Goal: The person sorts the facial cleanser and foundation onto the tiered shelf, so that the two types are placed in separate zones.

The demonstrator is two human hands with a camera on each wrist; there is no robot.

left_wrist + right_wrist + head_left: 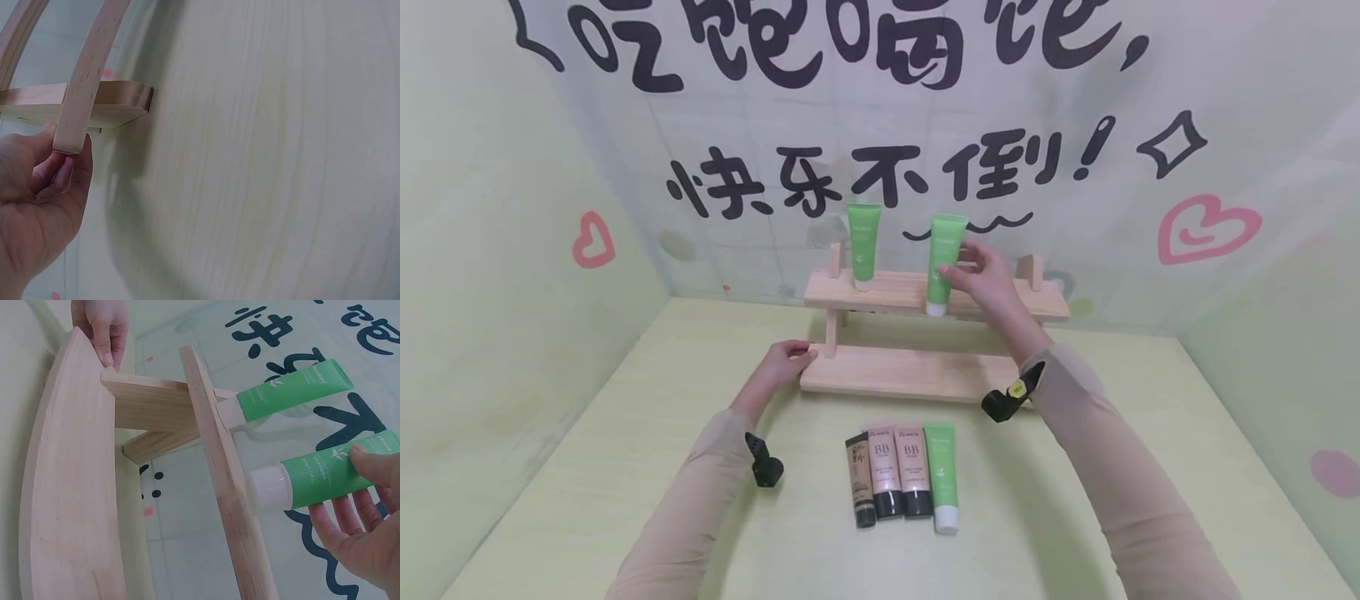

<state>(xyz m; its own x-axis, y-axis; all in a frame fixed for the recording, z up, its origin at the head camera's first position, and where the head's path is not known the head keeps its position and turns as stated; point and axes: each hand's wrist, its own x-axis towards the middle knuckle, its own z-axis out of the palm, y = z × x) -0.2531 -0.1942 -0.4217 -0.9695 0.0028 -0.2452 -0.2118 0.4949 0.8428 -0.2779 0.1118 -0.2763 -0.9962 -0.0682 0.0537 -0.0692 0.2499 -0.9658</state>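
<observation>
My right hand [988,275] holds a green squeeze tube [945,254] upright, white cap down, at the front edge of the upper shelf [898,292]. In the right wrist view, thumb and fingers grip this tube [328,472] from either side, its cap close to the board. A second green tube [864,242] stands cap down on the upper shelf, farther left. At the left end of the lower shelf [910,371], my left hand [786,364] grips the wood. The left wrist view shows its thumb and fingers [78,187] around the end of a wooden board [84,94].
In front of the two-tier wooden stand lie a brown tube [860,475], two pink BB tubes [884,462] with black caps and another green tube [942,471], side by side on the pale table [760,542]. Printed walls [760,250] enclose the back and sides.
</observation>
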